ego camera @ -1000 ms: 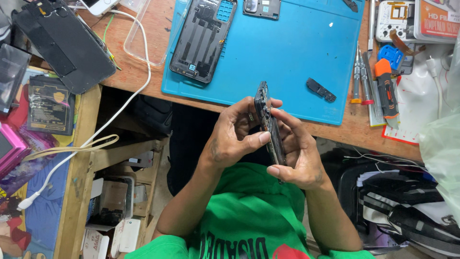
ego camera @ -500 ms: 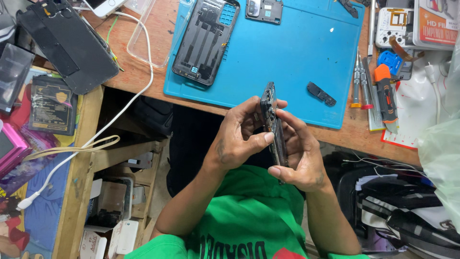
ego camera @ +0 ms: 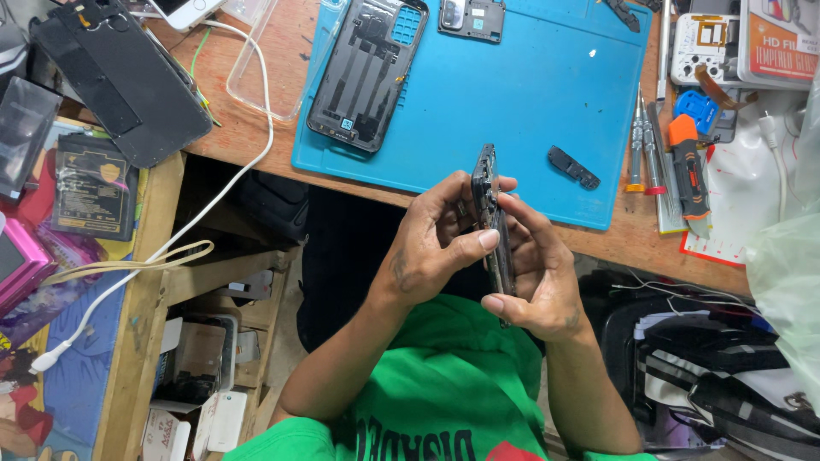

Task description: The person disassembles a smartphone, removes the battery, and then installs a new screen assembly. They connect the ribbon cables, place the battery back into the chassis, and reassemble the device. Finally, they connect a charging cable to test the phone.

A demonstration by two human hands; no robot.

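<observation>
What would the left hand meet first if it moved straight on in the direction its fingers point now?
The left hand points toward the right, so it already meets the dark phone body held on edge. Just behind it lies the right hand. Depth is hard to judge.

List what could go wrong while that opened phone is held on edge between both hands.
The phone body is pinched edge-on by the left hand and right hand beyond the desk edge, over the lap, so a slip would likely drop it. The small black part lies loose on the blue mat near its front edge and could be knocked off.
</observation>
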